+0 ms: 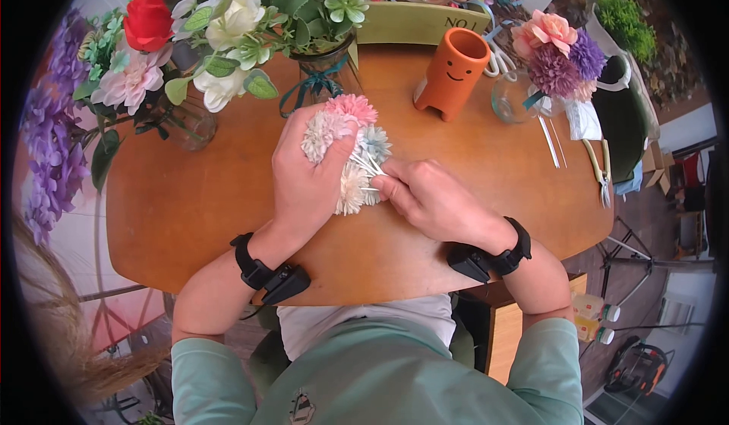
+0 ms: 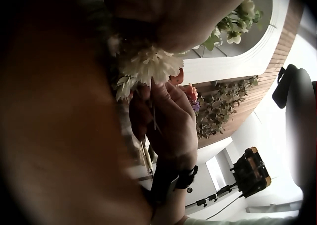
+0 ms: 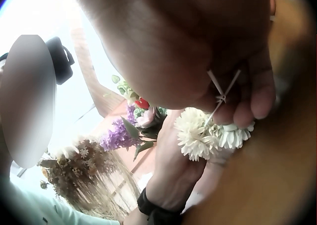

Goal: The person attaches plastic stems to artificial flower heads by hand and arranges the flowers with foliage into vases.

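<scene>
Both hands meet over the middle of the table around a bunch of artificial flowers in pink, pale blue and cream. Against the blossoms lies my left hand, its fingers wrapped around the bunch and partly hidden behind the petals. My right hand pinches the thin white stems between thumb and fingers. In the right wrist view, white stem ends cross under the right palm, close to the cream blossoms. From the left wrist, a cream flower appears just above the right fingertips.
Vases of flowers stand at the back left, one with a teal ribbon. An orange smiling pot stands farther right, near a glass vase with pink and purple flowers. Pliers and loose white stems lie at the right edge.
</scene>
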A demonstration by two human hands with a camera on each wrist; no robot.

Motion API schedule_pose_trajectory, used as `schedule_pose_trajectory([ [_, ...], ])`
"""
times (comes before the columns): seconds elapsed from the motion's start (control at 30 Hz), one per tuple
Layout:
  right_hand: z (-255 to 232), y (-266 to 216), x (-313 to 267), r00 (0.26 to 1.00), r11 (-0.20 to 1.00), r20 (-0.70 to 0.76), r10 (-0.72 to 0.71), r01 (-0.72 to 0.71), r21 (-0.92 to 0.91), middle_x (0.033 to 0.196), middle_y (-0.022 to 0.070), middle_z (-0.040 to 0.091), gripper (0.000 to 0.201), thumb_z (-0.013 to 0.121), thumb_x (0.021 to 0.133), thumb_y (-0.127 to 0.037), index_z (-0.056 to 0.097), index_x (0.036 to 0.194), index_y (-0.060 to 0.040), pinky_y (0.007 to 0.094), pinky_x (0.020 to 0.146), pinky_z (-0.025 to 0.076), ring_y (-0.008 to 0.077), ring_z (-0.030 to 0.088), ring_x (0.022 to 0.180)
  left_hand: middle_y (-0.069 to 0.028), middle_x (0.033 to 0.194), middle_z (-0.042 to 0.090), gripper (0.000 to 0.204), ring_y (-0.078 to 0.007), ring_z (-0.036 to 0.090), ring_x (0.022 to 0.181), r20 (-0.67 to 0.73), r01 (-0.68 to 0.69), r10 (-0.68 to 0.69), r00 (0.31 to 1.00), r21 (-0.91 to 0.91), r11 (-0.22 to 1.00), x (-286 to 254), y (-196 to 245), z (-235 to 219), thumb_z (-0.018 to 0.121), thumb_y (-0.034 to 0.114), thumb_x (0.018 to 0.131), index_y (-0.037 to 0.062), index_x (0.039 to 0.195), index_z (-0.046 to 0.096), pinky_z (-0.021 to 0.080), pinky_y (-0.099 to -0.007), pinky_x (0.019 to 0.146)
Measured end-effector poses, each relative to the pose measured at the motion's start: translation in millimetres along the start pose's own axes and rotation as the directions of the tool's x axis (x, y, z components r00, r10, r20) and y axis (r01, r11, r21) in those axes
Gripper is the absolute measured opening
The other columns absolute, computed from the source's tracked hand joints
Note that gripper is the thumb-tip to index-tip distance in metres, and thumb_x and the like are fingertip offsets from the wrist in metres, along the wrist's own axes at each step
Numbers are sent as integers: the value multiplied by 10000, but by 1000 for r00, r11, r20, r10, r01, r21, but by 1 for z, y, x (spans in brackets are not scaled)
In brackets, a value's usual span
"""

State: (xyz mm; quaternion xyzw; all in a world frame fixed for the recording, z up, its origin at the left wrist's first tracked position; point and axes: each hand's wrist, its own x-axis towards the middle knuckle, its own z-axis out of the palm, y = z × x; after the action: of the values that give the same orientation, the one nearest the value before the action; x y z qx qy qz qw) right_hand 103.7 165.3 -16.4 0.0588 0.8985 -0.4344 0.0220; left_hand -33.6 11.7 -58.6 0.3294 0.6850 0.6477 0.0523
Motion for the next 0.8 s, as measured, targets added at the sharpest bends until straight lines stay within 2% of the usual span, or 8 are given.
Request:
schedule_pose_trajectory([
  [0.1, 0, 3, 1, 999, 999, -17, -35, 35, -12, 829, 290, 652, 296, 574, 1068, -241, 628, 959, 28, 564, 740, 478, 517, 619, 841, -134, 1115, 684, 298, -237, 673, 1011, 14, 72, -71, 997, -39, 997, 1, 0, -1, 736, 73, 947, -12, 1219, 650, 531, -360, 905],
  [0.2, 0, 5, 0, 999, 998, -13, -36, 37, 57, 786, 279, 637, 317, 571, 1076, -257, 629, 951, 28, 541, 717, 483, 507, 611, 795, -144, 1111, 680, 313, -261, 683, 1000, 28, 27, -27, 999, 29, 999, 0, -1, 0, 739, 117, 955, -8, 1229, 653, 536, -366, 898],
  [0.27, -1, 0, 0, 997, 977, 58, 55, -65, 202, 740, 258, 616, 341, 567, 1086, -268, 623, 938, 34, 508, 700, 489, 477, 606, 745, -157, 1110, 680, 358, -302, 693, 991, 110, -101, 78, 991, 229, 968, 0, 2, -1, 761, 168, 943, 4, 1244, 658, 545, -384, 880],
  [0.4, 6, 6, 2, 1000, 974, 5, 7, -8, 228, 708, 229, 608, 356, 558, 1091, -272, 620, 927, 38, 489, 682, 495, 439, 607, 695, -170, 1111, 677, 408, -340, 699, 983, 136, -121, 85, 987, 282, 952, 2, 13, -3, 792, 226, 922, 15, 1248, 665, 553, -405, 854],
  [0.47, 3, 3, 3, 996, 958, 60, 63, -77, 277, 710, 216, 631, 354, 565, 1084, -265, 625, 912, 39, 487, 672, 504, 419, 625, 675, -106, 1127, 687, 323, -189, 660, 1015, 180, -133, 81, 980, 302, 944, 0, 22, -2, 747, 161, 968, -15, 1232, 682, 521, -334, 901],
  [0.6, 4, -2, 2, 994, 948, 66, 90, -106, 299, 720, 216, 655, 334, 571, 1073, -240, 638, 896, 36, 488, 669, 511, 404, 649, 677, -107, 1072, 715, 305, -171, 678, 954, 156, -76, 30, 987, 295, 953, 1, 16, -2, 752, 163, 970, -21, 1203, 684, 537, -326, 845],
  [0.67, 7, -2, 1, 993, 973, 41, 108, -114, 198, 754, 244, 673, 316, 575, 1062, -213, 651, 891, 42, 503, 687, 516, 435, 668, 731, -176, 985, 707, 324, -359, 715, 867, 146, -58, 15, 989, 297, 953, 2, 10, -4, 779, 229, 940, 20, 1167, 678, 560, -423, 761],
  [0.8, 8, 4, 0, 998, 998, -59, -37, 40, 52, 793, 266, 680, 297, 579, 1055, -199, 658, 905, 45, 521, 705, 515, 475, 660, 777, -195, 950, 708, 263, -376, 714, 853, 125, -120, 84, 989, 317, 941, 5, 8, -6, 752, 208, 963, 19, 1129, 675, 556, -426, 741],
])
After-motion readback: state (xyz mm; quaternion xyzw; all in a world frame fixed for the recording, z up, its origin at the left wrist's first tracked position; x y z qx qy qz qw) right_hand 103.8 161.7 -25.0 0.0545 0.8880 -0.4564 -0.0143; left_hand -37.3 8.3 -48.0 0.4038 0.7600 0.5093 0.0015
